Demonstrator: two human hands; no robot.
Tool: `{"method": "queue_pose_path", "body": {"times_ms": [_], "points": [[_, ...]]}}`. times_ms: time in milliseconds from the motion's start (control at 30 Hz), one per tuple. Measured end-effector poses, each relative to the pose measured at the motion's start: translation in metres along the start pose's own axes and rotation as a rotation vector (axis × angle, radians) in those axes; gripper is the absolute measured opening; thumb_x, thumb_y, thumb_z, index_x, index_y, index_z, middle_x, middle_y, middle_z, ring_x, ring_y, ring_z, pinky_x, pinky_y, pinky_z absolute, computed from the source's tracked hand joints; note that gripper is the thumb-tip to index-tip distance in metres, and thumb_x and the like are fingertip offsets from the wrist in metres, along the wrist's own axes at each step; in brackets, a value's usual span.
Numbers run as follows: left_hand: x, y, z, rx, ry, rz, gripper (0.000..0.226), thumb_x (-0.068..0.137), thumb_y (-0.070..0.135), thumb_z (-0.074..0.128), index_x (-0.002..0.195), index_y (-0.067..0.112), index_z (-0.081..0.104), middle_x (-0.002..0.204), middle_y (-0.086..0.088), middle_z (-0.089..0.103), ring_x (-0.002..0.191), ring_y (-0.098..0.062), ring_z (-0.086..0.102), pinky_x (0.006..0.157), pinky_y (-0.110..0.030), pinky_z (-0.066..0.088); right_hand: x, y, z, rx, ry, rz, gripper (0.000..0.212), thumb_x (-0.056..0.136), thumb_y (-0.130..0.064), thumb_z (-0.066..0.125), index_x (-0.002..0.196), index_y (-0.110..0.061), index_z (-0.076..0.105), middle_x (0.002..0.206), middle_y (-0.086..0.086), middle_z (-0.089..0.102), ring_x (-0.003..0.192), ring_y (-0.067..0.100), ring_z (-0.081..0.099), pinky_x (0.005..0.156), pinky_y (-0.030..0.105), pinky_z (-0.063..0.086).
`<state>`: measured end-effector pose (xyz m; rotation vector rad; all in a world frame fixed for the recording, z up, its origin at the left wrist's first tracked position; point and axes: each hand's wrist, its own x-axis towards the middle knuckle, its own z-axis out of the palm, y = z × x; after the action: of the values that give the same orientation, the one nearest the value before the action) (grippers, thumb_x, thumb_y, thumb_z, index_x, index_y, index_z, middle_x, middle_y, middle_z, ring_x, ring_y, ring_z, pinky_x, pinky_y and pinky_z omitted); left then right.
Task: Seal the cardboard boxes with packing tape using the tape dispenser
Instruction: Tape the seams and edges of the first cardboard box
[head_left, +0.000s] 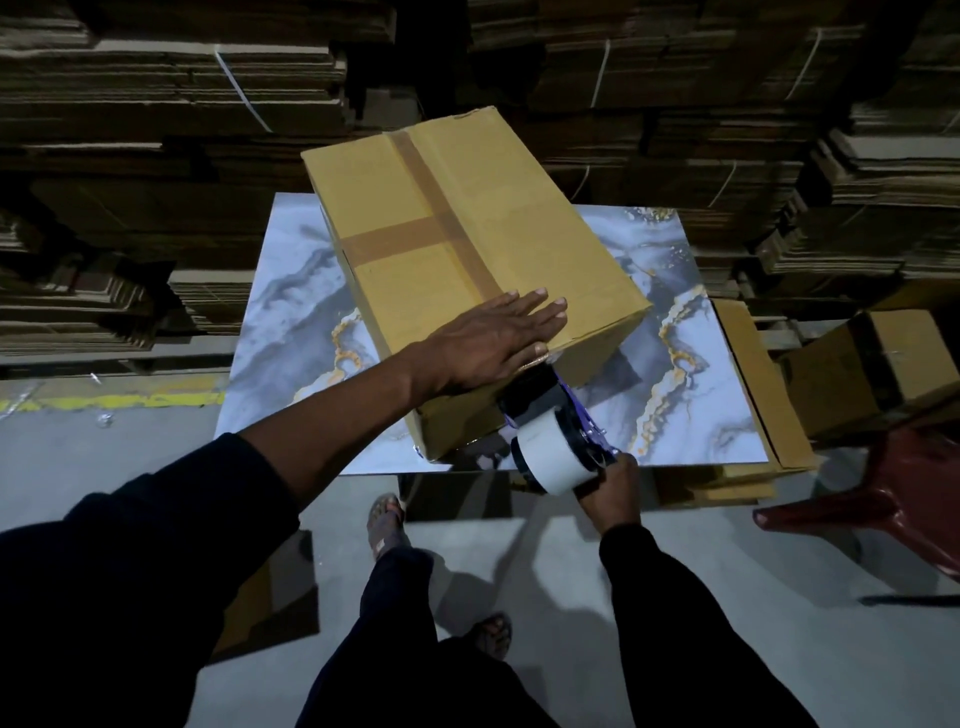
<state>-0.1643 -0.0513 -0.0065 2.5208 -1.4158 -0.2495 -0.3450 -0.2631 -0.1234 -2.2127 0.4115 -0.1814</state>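
Legs and feet: dark trousers and two sandalled feet (387, 519) stand on the grey concrete floor (130, 467) at the near edge of the desk.
Right hand: the right hand (610, 491) is clenched around the handle of the tape dispenser (556, 447), whose white tape roll faces the camera; the dispenser's head touches the near end face of the cardboard box.
Left hand: the left hand (491, 345) lies flat with straight fingers, pressing on the near top edge of the cardboard box (467, 249), grasping nothing.
Box: it sits skewed on the marble-patterned desk (291, 291), its near corner reaching the desk's front edge; brown tape (436, 208) already runs along the top seam, with a shorter strip crossing it.
Right of the desk: a flattened carton (753, 384) lies against the desk's right edge, another taped box (883, 364) stands just beyond, and a red plastic chair (893, 499) juts in from the right.
Behind: bundled stacks of flat cardboard (182, 104) rise as a wall close behind the desk.
Open room: bare desk surface shows on both sides of the box; open floor with a yellow line (114, 401) lies to the left.
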Motion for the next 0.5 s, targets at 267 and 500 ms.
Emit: {"method": "queue_pose_path", "body": {"times_ms": [267, 500], "points": [[0.002, -0.003, 0.001, 0.001, 0.008, -0.014, 0.063, 0.110, 0.046, 0.016, 0.166, 0.018, 0.015, 0.174, 0.002, 0.006, 0.161, -0.020, -0.002, 0.131, -0.040, 0.004, 0.015, 0.027, 0.011, -0.273, -0.009, 0.056, 0.009, 0.062, -0.007, 0.066, 0.061, -0.005, 0.058, 0.056, 0.014, 0.057, 0.059, 0.035, 0.058, 0.052, 0.032, 0.031], [0.005, -0.006, -0.002, 0.003, -0.003, -0.019, 0.065, 0.109, 0.048, 0.012, 0.166, 0.018, 0.016, 0.174, 0.002, 0.006, 0.161, -0.021, -0.001, 0.131, -0.041, 0.006, 0.033, 0.016, -0.009, -0.514, -0.033, -0.080, 0.010, 0.064, -0.008, 0.063, 0.061, -0.013, 0.055, 0.058, 0.018, 0.058, 0.052, 0.043, 0.056, 0.052, 0.032, 0.033]]}}
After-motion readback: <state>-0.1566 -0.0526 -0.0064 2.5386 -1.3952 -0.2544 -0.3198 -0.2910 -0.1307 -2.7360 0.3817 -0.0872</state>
